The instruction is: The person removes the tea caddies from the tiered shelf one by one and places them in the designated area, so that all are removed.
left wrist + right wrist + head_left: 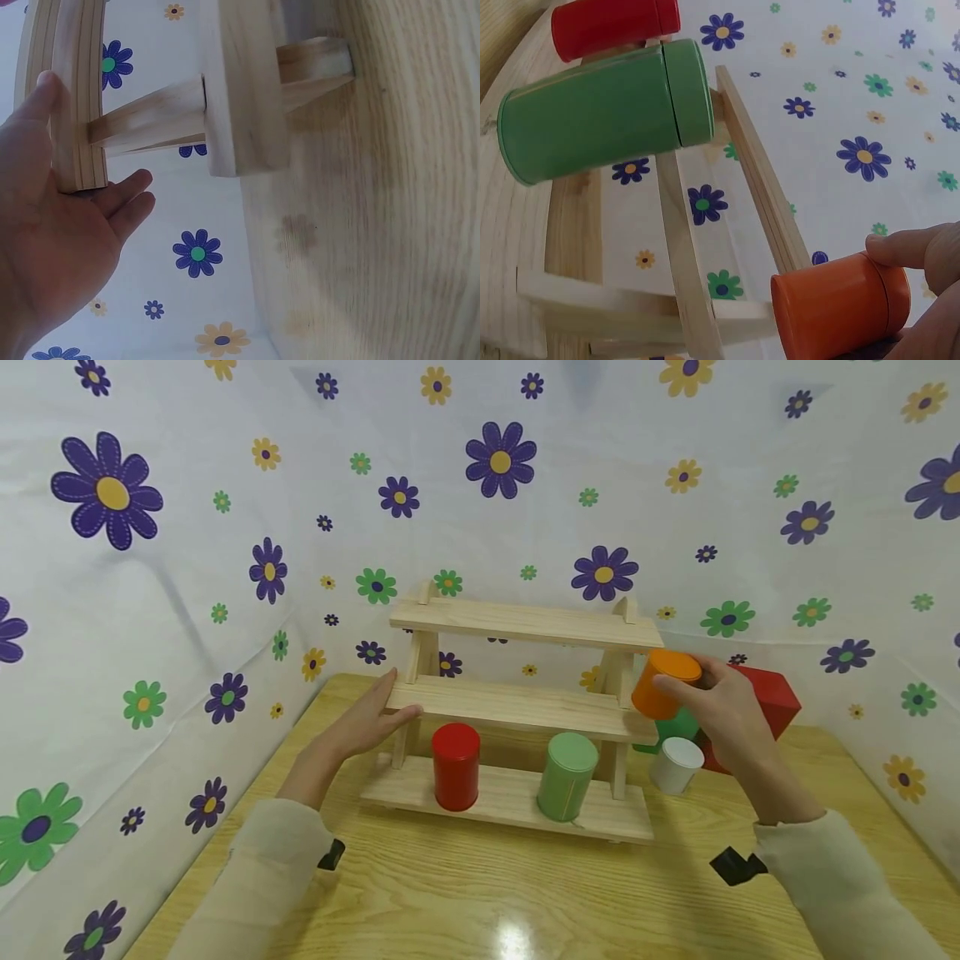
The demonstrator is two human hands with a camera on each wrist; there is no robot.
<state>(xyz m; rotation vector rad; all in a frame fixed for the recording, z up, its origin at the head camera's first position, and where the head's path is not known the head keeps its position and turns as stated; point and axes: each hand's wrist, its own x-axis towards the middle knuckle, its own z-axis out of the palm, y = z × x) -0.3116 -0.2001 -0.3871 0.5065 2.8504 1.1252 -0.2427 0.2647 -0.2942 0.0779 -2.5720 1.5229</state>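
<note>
One orange canister [652, 695], pinched in my right hand [726, 708], near the right end of the wooden rack [510, 700]; my left hand [358, 723] grips its middle shelf's left end.

The head view looks forward and down over the table [420, 893], far enough back for the whole shelf [517, 700]. The left wrist view sits close, turned sideways, facing the shelf's left end at 11 o'clock. The right wrist view, also close and tilted, shares with the head view the green can [604, 112] at its 10 o'clock and the orange can [836, 307] near 5.
</note>
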